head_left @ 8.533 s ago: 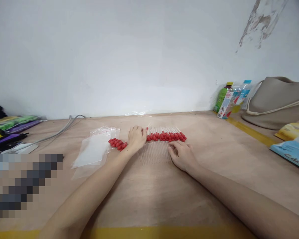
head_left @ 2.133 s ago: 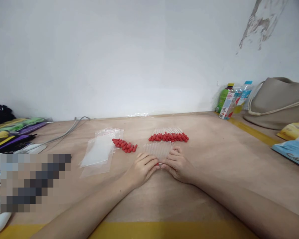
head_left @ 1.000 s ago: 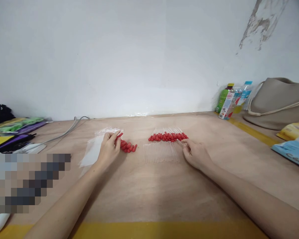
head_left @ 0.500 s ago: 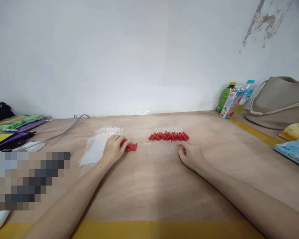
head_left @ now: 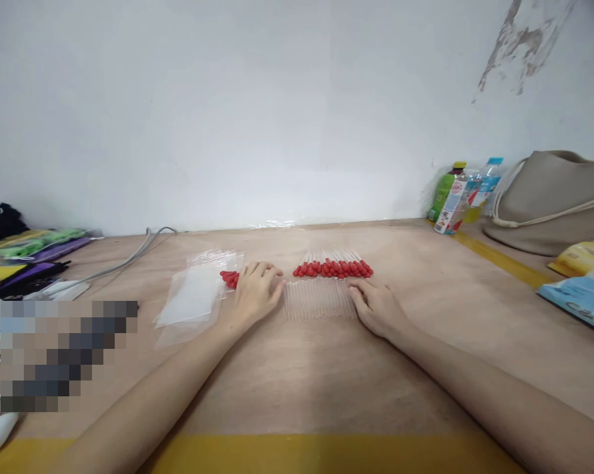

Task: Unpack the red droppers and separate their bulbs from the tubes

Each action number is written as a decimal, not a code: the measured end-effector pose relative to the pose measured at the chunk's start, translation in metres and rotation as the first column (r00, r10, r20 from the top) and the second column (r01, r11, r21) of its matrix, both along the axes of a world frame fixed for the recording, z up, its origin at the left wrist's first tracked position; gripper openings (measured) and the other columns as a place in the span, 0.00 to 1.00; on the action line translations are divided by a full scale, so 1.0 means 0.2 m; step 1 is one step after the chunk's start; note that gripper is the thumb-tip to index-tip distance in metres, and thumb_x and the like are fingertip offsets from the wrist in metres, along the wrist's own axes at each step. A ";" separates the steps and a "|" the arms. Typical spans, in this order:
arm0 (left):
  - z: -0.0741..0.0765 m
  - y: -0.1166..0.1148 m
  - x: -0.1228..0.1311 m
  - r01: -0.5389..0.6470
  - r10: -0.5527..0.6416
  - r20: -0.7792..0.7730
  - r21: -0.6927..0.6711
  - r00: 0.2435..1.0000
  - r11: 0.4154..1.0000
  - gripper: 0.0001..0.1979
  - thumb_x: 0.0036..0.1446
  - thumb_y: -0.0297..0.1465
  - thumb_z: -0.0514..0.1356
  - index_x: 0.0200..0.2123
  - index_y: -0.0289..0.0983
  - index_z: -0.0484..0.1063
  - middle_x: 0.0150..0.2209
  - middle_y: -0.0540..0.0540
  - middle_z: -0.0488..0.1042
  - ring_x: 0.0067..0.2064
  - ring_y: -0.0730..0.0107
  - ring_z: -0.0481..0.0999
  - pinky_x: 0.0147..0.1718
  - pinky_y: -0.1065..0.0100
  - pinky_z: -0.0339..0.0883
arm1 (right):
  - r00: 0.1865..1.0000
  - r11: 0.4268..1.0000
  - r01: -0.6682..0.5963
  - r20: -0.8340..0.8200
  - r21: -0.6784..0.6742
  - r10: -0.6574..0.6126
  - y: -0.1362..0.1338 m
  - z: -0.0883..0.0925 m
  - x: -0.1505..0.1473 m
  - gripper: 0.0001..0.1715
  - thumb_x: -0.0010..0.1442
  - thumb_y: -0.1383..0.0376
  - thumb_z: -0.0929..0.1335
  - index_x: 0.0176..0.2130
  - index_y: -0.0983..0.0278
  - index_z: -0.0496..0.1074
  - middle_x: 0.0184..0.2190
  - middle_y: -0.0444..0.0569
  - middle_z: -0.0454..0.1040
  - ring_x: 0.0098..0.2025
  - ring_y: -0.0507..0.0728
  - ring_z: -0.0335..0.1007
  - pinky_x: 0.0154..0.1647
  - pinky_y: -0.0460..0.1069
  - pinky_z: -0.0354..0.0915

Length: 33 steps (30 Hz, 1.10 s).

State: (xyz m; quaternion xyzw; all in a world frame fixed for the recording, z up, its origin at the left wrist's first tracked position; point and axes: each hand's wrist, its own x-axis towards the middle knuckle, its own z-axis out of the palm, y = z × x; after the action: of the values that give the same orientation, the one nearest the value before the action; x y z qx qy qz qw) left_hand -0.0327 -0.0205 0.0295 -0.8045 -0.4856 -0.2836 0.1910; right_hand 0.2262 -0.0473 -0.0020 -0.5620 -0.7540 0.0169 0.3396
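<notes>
- The row of clear tubes (head_left: 319,299) lies between both hands.
- The left hand (head_left: 257,291) lies flat with loose fingers at the row's left end. Half a second ago it rested further left, on the red caps (head_left: 228,278).
- The right hand (head_left: 376,306) curls at the row's right end; I cannot tell whether it grips anything.

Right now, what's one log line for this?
left hand: over red caps | right hand: at edge of clear tubes | capped droppers: row behind them

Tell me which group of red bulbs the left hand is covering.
The small loose pile beside the clear plastic bags, partly under the left hand. The long row of droppers lies uncovered farther right.
</notes>
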 end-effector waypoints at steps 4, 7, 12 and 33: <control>0.02 0.12 0.15 -0.055 0.067 0.055 -0.196 0.996 0.979 0.12 0.55 0.39 0.52 0.33 0.39 0.71 0.37 0.45 0.72 0.43 0.58 0.65 0.42 0.58 0.56 | 0.994 0.995 0.084 -0.059 -0.050 -0.087 0.02 0.00 0.03 0.15 0.60 0.65 0.56 0.38 0.62 0.69 0.40 0.47 0.73 0.43 0.57 0.67 0.42 0.52 0.53; 0.04 0.21 0.23 -0.145 0.182 0.077 -0.348 0.980 0.926 0.16 0.55 0.43 0.51 0.30 0.39 0.71 0.37 0.44 0.71 0.45 0.56 0.64 0.44 0.56 0.55 | 0.988 0.989 0.127 -0.081 -0.082 -0.134 0.03 0.00 0.04 0.15 0.59 0.66 0.56 0.40 0.62 0.69 0.41 0.47 0.73 0.44 0.57 0.66 0.43 0.52 0.52; 0.02 0.28 0.28 -0.176 0.222 0.068 -0.406 0.973 0.897 0.16 0.54 0.42 0.50 0.29 0.38 0.71 0.38 0.42 0.71 0.46 0.55 0.64 0.44 0.56 0.56 | 0.987 0.986 0.138 -0.066 -0.089 -0.144 0.03 0.01 0.04 0.14 0.59 0.65 0.57 0.40 0.63 0.68 0.40 0.48 0.72 0.44 0.57 0.65 0.43 0.53 0.51; 0.04 0.14 0.24 -0.120 0.212 0.274 -0.317 0.938 0.941 0.10 0.55 0.34 0.50 0.28 0.35 0.67 0.34 0.42 0.70 0.41 0.62 0.67 0.40 0.63 0.60 | 0.992 0.994 0.086 -0.099 0.063 -0.079 0.05 -0.03 0.05 0.15 0.58 0.63 0.58 0.42 0.64 0.67 0.38 0.51 0.72 0.42 0.59 0.66 0.44 0.57 0.57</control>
State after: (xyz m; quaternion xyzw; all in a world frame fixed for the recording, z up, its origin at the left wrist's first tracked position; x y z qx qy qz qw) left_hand 0.0149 0.0077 0.0365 -0.7262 -0.6129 -0.3111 0.0149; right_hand 0.2371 -0.0375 -0.0085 -0.5795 -0.7129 0.0045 0.3949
